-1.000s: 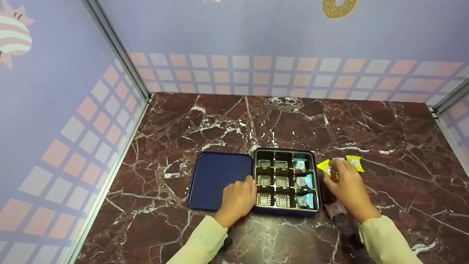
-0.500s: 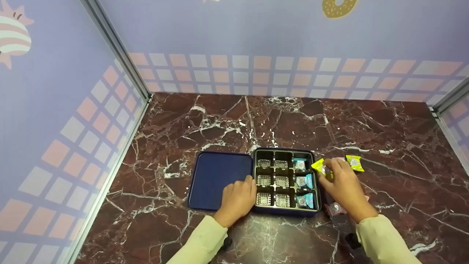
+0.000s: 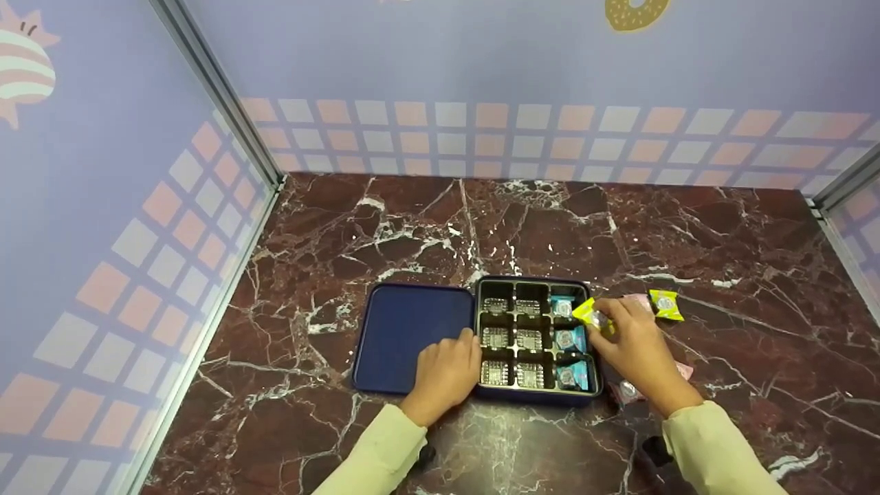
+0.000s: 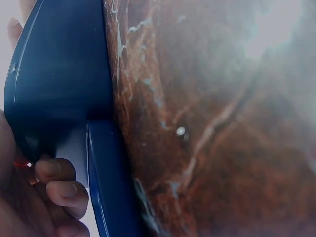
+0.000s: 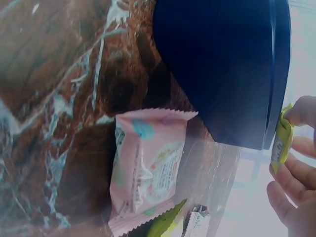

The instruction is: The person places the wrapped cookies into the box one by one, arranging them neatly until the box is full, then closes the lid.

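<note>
My right hand point(image 3: 636, 347) pinches a yellow wrapped candy point(image 3: 584, 313) between thumb and fingers, over the right rim of a dark blue box point(image 3: 540, 397). The right wrist view shows that yellow candy beside the box's upper edge. Inside, the box is split into square compartments; those of its right column each hold a light-blue wrapped candy point(image 3: 567, 340), and the others show ribbed bottoms. Curled fingers of my left hand point(image 3: 447, 371) grip the box's left side. In the left wrist view, its fingertips point(image 4: 66, 190) lie close to the box wall.
A blue lid point(image 3: 412, 330) lies flat left of the box, partly under the left hand. On the marble table to the right are another yellow candy point(image 3: 665, 304) and pink candies, one large in the right wrist view point(image 5: 148, 165). Patterned walls point(image 3: 447, 69) stand behind and beside.
My right hand has moved left with the yellow candy, from the table beside the box to over its right rim. The left hand stays in place.
</note>
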The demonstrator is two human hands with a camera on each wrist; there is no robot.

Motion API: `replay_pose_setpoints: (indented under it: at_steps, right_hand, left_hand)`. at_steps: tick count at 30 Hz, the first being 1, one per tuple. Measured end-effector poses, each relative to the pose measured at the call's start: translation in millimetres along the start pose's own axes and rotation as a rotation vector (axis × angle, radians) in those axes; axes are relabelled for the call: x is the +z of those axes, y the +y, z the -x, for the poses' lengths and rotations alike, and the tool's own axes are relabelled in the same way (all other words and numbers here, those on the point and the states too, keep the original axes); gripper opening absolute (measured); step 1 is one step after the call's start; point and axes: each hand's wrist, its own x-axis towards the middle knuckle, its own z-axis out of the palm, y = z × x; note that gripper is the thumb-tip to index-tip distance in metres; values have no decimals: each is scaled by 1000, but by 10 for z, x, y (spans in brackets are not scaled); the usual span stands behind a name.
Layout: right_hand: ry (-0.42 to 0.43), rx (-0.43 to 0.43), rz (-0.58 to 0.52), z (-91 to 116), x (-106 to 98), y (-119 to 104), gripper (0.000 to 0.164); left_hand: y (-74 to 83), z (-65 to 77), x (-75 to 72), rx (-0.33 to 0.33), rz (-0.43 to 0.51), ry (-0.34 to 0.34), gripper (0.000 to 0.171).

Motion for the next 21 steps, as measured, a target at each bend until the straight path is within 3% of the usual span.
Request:
replay_pose_setpoints:
  at_steps: [6, 15, 21]
  right_hand:
    - [-32, -13, -13, -13, 9, -50, 33]
    - [-100, -9, -15, -23, 30, -144, 32]
    - [-92, -64, -9, -43, 59, -183, 33]
  left_hand:
    - [-5, 8, 11, 18, -4, 49, 28]
    - [-4, 5, 11, 10, 0, 46, 29]
    - [-1, 6, 3, 7, 4, 34, 29]
